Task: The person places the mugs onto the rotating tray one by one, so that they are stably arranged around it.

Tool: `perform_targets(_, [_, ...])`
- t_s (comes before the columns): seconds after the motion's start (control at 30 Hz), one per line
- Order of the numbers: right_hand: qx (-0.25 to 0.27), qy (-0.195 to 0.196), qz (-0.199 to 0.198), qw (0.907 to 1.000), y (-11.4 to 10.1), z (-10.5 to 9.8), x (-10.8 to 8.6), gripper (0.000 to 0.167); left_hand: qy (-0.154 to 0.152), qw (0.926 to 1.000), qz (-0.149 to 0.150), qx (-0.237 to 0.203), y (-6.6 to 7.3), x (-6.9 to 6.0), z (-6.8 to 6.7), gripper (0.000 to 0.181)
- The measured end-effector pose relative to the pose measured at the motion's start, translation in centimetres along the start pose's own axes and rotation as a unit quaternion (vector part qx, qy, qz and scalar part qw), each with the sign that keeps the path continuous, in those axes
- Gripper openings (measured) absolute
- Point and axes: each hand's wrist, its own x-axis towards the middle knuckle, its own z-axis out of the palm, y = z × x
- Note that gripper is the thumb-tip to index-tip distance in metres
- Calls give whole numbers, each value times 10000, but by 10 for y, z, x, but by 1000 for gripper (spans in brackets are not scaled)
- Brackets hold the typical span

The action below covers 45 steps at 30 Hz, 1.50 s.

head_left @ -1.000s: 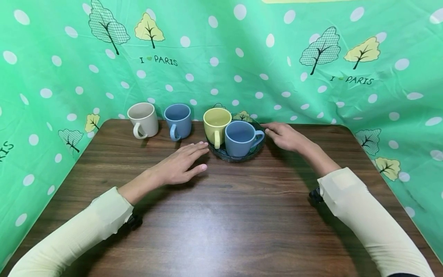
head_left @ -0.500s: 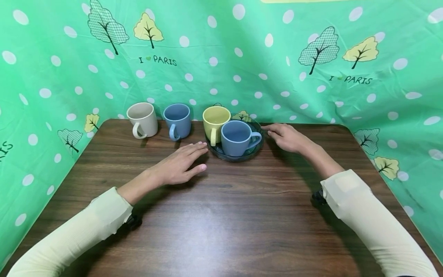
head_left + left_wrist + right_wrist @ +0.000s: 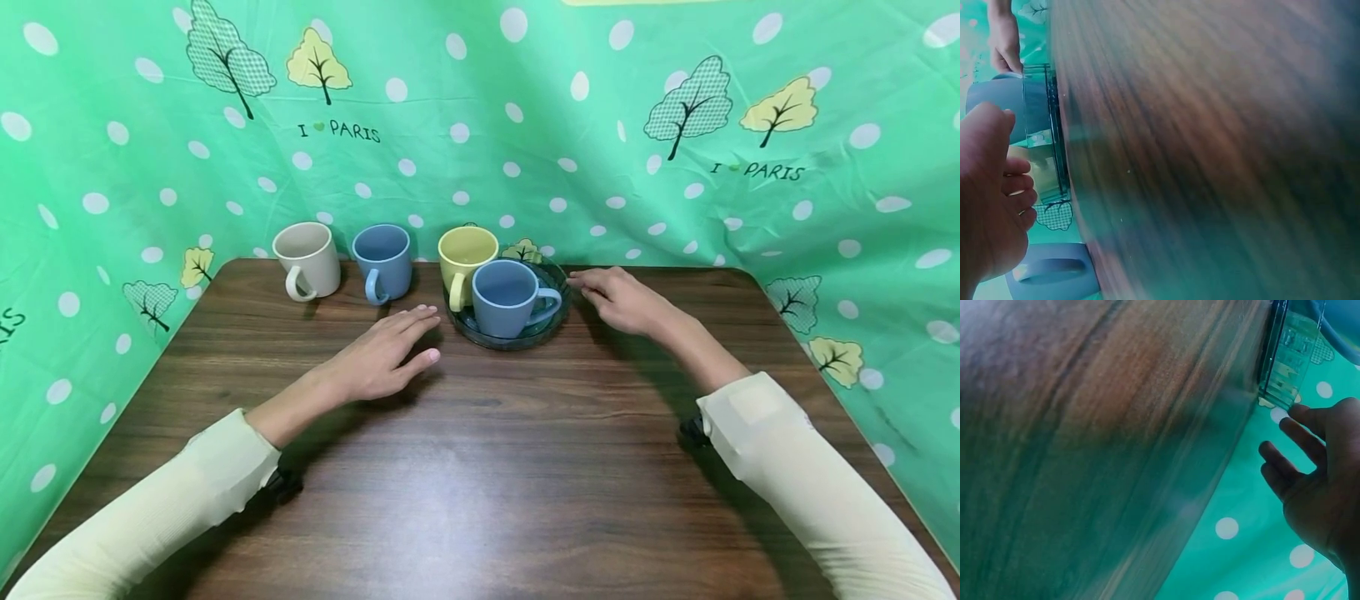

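Presently, dish work: out over the brown wood-grain counter (image 3: 420, 492), the left hand (image 3: 371, 358) and right hand (image 3: 626, 302) flank the round, dark-tinted clear dish (image 3: 543, 333); the step looks like settling or squaring the loaded dish near the counter's far edge.
Next move: it probably calls for a light, level touch from the sides if the dish needs more adjusting, otherwise a straight withdrawal that leaves the mugs undisturbed.
Left hand: the nearer one, fingers extended and thumb spread, grasping nothing; its fingertips appear just short of the dish's left side.
Right hand: loosely extended, forefinger foremost, gripping nothing; its tip is at the dish's right rim, touching or nearly so.
Dish: between the two hands, about midway between the counter's far corners.
Blue mug in dish: a matte blue, rounded mug (image 3: 501, 308) in the near part, handle toward the counter's right edge.
Yellow mug in dish: a pale yellow, straight-sided mug (image 3: 453, 265) behind it, nearer the far edge, handle facing the near edge; whether the two touch is hidden.
Far-left row: a second matte blue mug (image 3: 393, 271), then an off-white mug (image 3: 321, 265) closest to the far left corner, both upright and outside the dish.
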Motion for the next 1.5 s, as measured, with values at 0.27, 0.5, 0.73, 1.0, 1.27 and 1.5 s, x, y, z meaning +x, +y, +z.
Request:
perform_targets(0.27, [-281,34,-186,9994,1,4,-3,41,85,9975,-587,-384,-1,-4,-2,64])
perform_targets(0.5, [-501,-19,-220,9985,-1,3,-7,42,435,9933,-849,-650,-2,-6,-6,60])
perform_targets(0.73, [-502,-102,-166,9985,-6,3,-7,43,684,9851,-1156,-1071,-4,-8,-10,55])
perform_targets(1.0, [-533,-62,-206,9983,-8,5,-11,42,1037,9715,-1471,-1544,-5,-10,-14,50])
perform_targets(1.27, [-692,-13,-228,9973,-8,4,-14,41,1372,9600,-1769,-1681,-10,-11,-16,47])
perform_targets(1.5, [-662,25,-182,9976,-10,6,-15,41,1864,9421,-2027,-1915,-15,-13,-19,38])
